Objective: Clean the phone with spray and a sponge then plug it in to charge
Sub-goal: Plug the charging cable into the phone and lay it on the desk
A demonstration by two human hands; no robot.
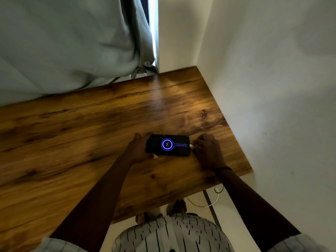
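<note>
- Looking down, we are seeing a wooden table [76, 135] with a glossy, knotty brown grain, pushed into a corner of plain white walls [272, 70], with a soft grey-green curtain [69, 42] hanging in folds behind it
- We are seeing the phone [167, 145], a flat dark rectangle with rounded corners, lying sideways on the table near its right end, its screen glowing with a blue-violet ring around the figure 39
- We are finding the phone sitting directly between our two hands, touching both
- We are gripping the phone's left end with our left hand [139, 149], fingers curled over the far edge and thumb along the near edge
- We are closing our right hand [207, 149] narrowly at the phone's right end, fingertips pinching a small white plug [191, 146] at the port
- We are noticing a thin white cable [203, 203] looping below the table's near edge
</note>
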